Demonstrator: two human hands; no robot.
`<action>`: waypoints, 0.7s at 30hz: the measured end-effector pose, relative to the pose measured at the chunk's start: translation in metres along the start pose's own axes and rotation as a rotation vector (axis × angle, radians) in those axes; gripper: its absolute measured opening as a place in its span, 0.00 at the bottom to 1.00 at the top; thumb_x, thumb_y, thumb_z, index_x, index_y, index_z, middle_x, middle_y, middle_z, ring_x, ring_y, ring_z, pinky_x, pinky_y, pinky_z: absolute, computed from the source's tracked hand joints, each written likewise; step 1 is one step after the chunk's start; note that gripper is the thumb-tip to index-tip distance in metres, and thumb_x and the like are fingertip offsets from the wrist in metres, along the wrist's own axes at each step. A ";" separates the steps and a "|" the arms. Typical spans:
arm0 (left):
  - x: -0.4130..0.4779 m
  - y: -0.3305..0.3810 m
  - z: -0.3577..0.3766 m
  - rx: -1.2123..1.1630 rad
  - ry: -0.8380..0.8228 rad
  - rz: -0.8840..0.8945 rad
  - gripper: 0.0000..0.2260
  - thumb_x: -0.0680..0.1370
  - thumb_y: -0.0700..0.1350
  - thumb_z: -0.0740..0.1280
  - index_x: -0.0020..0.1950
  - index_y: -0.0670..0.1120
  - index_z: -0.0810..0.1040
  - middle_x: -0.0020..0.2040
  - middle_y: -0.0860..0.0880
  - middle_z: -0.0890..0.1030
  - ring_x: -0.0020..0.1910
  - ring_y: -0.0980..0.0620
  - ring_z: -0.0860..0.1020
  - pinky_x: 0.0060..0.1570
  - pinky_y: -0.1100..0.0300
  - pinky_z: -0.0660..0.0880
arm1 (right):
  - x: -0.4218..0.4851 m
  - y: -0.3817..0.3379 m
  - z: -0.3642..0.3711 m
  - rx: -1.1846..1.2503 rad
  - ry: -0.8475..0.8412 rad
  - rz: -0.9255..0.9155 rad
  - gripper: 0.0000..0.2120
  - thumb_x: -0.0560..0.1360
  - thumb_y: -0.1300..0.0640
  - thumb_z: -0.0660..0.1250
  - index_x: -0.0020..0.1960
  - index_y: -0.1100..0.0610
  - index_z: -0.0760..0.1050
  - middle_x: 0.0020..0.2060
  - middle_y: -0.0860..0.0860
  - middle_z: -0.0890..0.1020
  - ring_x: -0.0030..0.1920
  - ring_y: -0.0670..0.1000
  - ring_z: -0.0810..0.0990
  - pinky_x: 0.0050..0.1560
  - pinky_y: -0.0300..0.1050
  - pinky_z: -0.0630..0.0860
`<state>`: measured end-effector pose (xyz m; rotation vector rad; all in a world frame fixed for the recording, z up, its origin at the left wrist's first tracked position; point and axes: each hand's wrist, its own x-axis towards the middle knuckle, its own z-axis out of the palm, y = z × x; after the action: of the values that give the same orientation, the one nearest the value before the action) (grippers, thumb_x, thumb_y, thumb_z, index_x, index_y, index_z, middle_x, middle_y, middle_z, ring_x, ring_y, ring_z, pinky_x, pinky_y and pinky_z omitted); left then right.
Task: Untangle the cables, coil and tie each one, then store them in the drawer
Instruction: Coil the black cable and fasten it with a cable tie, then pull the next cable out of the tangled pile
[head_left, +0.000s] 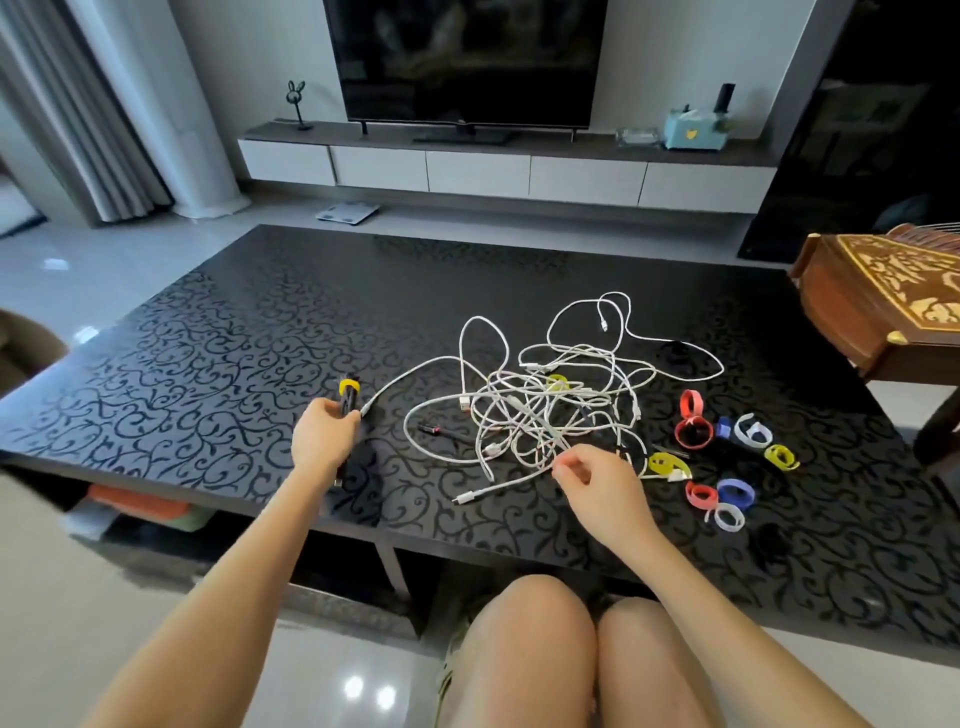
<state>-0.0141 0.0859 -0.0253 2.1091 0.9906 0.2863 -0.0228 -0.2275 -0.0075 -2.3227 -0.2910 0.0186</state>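
Left hand (324, 441) grips a yellow-strapped black cable bundle (349, 405); right hand (597, 486) pinches tangled white cables (540, 410) on a black scroll-patterned table (208, 353).

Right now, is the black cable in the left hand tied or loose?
Tied: a yellow strap wraps one end of the bundled black cable that the left hand grips.

Black patterned table (208, 332): tangled white cables (540, 410), coloured ties (727, 467).

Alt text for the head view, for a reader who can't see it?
Left hand grips a black cable bundle with a yellow tie; right hand pinches a strand of tangled white cables on a black table, coloured ties beside.
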 end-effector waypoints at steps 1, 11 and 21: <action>0.007 -0.003 0.004 0.079 -0.031 0.001 0.14 0.77 0.47 0.66 0.56 0.39 0.76 0.52 0.40 0.81 0.53 0.40 0.78 0.51 0.51 0.72 | 0.001 0.000 0.003 -0.022 0.005 0.008 0.07 0.77 0.59 0.64 0.51 0.55 0.80 0.43 0.47 0.82 0.43 0.45 0.77 0.44 0.37 0.69; -0.013 0.026 0.016 0.215 -0.146 0.371 0.19 0.71 0.36 0.65 0.62 0.47 0.76 0.58 0.48 0.77 0.56 0.47 0.76 0.50 0.58 0.72 | 0.004 0.006 0.012 -0.200 0.099 -0.072 0.11 0.77 0.57 0.64 0.58 0.54 0.78 0.50 0.49 0.81 0.52 0.51 0.77 0.51 0.43 0.73; -0.079 0.133 0.024 -0.099 -0.421 0.778 0.08 0.82 0.40 0.56 0.46 0.42 0.72 0.31 0.55 0.74 0.28 0.54 0.72 0.32 0.60 0.73 | 0.047 -0.056 -0.005 -0.143 0.151 -0.023 0.38 0.74 0.43 0.66 0.76 0.47 0.49 0.40 0.50 0.81 0.42 0.53 0.79 0.42 0.48 0.75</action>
<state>0.0188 -0.0385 0.0642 2.2465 -0.1115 0.2421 0.0123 -0.1831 0.0394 -2.4458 -0.2495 -0.1944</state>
